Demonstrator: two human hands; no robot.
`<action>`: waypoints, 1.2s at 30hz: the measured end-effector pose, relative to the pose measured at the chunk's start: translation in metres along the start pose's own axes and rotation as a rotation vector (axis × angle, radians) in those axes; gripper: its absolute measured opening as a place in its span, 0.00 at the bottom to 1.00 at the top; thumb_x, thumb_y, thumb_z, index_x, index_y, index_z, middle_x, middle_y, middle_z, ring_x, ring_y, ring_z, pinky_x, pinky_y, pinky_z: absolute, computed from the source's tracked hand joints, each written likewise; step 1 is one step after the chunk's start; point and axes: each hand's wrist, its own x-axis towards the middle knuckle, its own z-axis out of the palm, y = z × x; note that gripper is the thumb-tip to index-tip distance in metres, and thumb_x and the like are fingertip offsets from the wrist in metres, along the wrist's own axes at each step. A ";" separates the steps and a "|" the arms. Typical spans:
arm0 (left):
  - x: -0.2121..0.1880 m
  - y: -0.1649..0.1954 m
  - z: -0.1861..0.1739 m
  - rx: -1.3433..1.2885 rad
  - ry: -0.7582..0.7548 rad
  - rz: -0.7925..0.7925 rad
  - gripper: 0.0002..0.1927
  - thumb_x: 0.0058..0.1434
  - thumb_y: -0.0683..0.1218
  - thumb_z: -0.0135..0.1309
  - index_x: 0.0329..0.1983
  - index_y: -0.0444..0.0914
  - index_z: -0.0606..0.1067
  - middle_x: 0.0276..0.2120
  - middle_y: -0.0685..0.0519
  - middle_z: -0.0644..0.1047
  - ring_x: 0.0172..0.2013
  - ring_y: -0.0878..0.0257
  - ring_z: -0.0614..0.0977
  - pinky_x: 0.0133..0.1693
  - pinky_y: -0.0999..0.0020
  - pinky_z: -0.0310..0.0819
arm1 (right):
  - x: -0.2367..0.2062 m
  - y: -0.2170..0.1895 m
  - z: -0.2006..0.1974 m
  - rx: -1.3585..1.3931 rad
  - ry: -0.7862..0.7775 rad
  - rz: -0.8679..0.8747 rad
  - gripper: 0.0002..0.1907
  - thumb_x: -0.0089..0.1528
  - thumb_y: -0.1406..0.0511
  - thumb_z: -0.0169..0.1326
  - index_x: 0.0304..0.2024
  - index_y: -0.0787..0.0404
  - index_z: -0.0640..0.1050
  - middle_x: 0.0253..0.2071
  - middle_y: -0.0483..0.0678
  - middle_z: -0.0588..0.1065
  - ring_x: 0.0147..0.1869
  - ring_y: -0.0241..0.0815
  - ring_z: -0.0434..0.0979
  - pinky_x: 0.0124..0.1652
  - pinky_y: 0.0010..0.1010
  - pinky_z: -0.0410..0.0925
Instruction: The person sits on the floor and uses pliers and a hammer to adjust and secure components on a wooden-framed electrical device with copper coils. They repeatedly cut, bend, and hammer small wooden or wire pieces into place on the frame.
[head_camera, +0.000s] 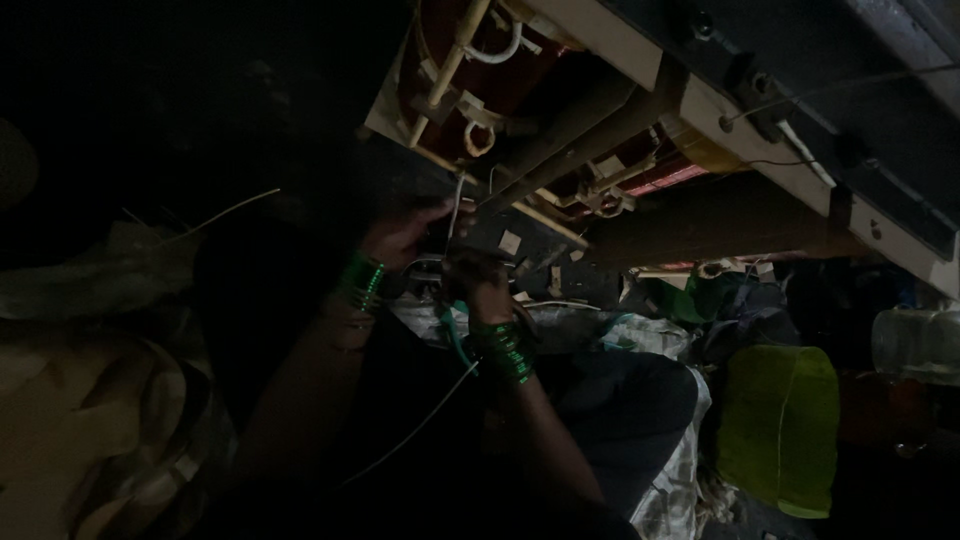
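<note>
The scene is very dark. My left hand (402, 236), with green bangles (362, 283) on the wrist, reaches up to the underside of a wooden frame (640, 75), its fingertips pinched at a thin white thread (455, 205) hanging there. My right hand (480, 283), also wearing green bangles (505, 348), is curled just below and to the right, against a dark metal part (500, 235). What its fingers hold is hidden in shadow. A thin pale cord (420, 425) trails down between my forearms.
Red panels with cream rods and loops (470, 70) sit inside the frame above. A yellow-green bag (780, 425) lies at the lower right, a clear plastic jar (915, 345) beyond it. Crumpled sacking and plastic (640, 335) lie beneath my hands. Patterned cloth (100, 420) fills the left.
</note>
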 end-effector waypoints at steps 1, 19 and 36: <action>-0.001 0.005 0.002 -0.265 0.115 -0.325 0.26 0.70 0.53 0.56 0.67 0.35 0.75 0.56 0.48 0.78 0.54 0.59 0.79 0.53 0.56 0.77 | 0.000 -0.002 -0.002 0.084 -0.002 0.054 0.10 0.69 0.64 0.54 0.43 0.67 0.80 0.38 0.49 0.76 0.34 0.35 0.75 0.35 0.31 0.70; 0.001 -0.015 0.003 0.451 -0.097 0.526 0.26 0.77 0.60 0.52 0.68 0.40 0.67 0.66 0.51 0.71 0.63 0.58 0.78 0.65 0.60 0.74 | 0.000 -0.042 -0.015 0.642 0.045 0.217 0.08 0.68 0.67 0.55 0.42 0.68 0.79 0.33 0.48 0.75 0.34 0.38 0.74 0.34 0.32 0.68; 0.016 -0.030 -0.004 0.097 -0.161 0.339 0.27 0.78 0.58 0.41 0.74 0.41 0.64 0.68 0.51 0.70 0.65 0.57 0.74 0.69 0.55 0.69 | -0.003 -0.033 -0.027 0.791 0.139 0.395 0.07 0.65 0.67 0.57 0.39 0.68 0.78 0.27 0.49 0.72 0.29 0.41 0.72 0.31 0.35 0.67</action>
